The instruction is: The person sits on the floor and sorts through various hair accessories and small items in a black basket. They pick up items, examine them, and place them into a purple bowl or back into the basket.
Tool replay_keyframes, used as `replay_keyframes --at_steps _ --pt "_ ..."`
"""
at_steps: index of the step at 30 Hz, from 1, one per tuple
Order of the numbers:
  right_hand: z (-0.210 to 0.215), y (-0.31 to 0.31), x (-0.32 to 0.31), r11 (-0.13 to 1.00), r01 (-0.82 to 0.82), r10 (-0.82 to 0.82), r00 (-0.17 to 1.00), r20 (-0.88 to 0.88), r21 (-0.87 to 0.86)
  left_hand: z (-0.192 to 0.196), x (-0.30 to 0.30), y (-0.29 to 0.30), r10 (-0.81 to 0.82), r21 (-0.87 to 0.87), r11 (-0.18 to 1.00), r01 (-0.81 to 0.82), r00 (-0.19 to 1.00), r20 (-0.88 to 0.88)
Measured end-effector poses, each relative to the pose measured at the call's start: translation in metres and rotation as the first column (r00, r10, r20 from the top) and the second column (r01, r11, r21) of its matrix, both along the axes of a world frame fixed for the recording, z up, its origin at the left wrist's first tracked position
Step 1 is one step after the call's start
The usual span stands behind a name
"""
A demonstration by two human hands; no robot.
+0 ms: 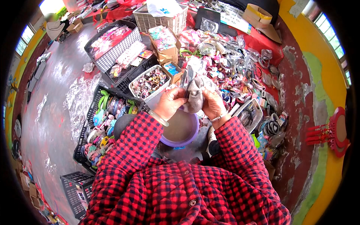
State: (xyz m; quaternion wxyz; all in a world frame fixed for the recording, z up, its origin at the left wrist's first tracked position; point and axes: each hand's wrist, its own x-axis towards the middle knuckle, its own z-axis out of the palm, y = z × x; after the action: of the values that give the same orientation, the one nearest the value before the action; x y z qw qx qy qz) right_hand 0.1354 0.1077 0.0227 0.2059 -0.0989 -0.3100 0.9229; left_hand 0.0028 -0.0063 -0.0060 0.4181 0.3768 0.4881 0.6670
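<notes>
A damp-looking grey cloth (195, 98) is bunched between my two hands, above a purple basin (196, 129) of murky water. My right hand (213, 104) grips the cloth from its right side, thumb on top. My left hand (169, 105) is closed, with thumb and forefinger pinched at the cloth's left edge. Dark, thin curved bands (188, 77), which look like headbands, rise from between the left fingers and the cloth. Part of their length is hidden behind the cloth and fingers.
Ahead lies a heap of hair accessories (228, 67) on red cloth. To the left stand a white basket (131, 89) of hair ties, a black crate (79, 146) of headbands and a patterned bin (112, 56). A small white basket (258, 119) sits right. Another person (55, 29) sits far left.
</notes>
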Motion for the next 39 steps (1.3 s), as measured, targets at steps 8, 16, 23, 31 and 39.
replay_keyframes --at_steps 8,16,23,31,39 --pt "-0.004 -0.015 -0.004 0.994 0.06 -0.072 0.987 0.144 0.089 0.0 0.012 0.003 -0.068 -0.024 0.998 0.064 0.927 -0.369" --pt "-0.006 0.0 0.0 0.371 -0.082 -0.47 0.842 0.264 0.925 0.005 -0.013 0.005 0.316 -0.039 0.948 -0.317 0.948 -0.038" --pt "-0.002 -0.025 -0.013 -0.308 -0.13 -0.475 0.88 -0.034 0.942 -0.002 -0.009 0.006 0.089 -0.029 0.996 -0.088 0.817 0.569" --pt "-0.002 -0.025 -0.01 0.184 -0.316 -0.169 0.923 0.347 0.931 0.0 -0.018 0.002 0.004 0.012 1.0 -0.018 0.68 0.733" --pt "-0.009 -0.02 -0.002 0.005 -0.31 -0.031 0.95 0.31 0.951 0.013 -0.025 -0.004 0.071 -0.095 0.995 -0.007 0.716 0.694"
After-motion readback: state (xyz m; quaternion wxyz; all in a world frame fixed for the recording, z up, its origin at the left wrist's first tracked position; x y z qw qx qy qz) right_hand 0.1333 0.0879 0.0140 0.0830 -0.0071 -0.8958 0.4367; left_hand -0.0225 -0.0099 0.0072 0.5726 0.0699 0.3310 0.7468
